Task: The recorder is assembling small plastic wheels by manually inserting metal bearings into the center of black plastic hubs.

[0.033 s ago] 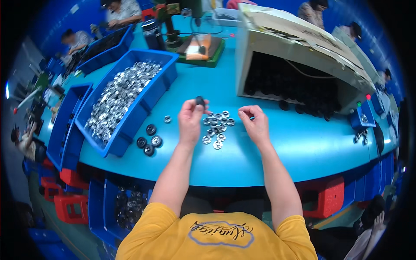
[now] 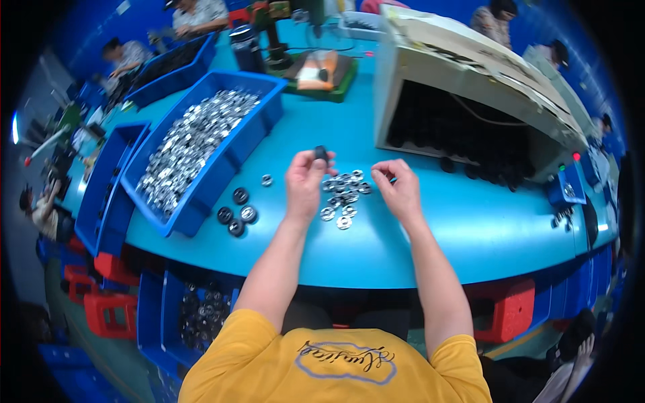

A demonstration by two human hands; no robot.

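Curved light-blue worktable (image 2: pixel 416 235) fills mid-frame, deep-blue walls behind; other people sit at benches upper left and far right, busy w/ their own trays. Big beige machine housing (image 2: pixel 470 74) stands on the table upper right, its dark opening packed w/ black round parts. Back centre: a green mat (image 2: pixel 342 84) w/ an orange-topped device on it. Large blue bin (image 2: pixel 222 168) sits left of centre, angled — heaped w/ shiny silver ring-shaped parts. Another blue bin (image 2: pixel 97 195) further left, contents can't tell. Below the table edge a blue crate (image 2: pixel 171 316) holds dark round pieces; red stools (image 2: pixel 107 312) beside it. Just beside the big bin's near corner lie a few black discs (image 2: pixel 234 213), some w/ silver faces. Left hand (image 2: pixel 306 181) is raised a bit above the table, fingers pinched around a small black round part (image 2: pixel 321 154) at the fingertips. Right hand (image 2: pixel 398 188) is near the tabletop, fingers curled and pinched together — whether anything's in them, can't tell. Between and just under both hands lies a loose pile of silver rings (image 2: pixel 344 195) on the table.
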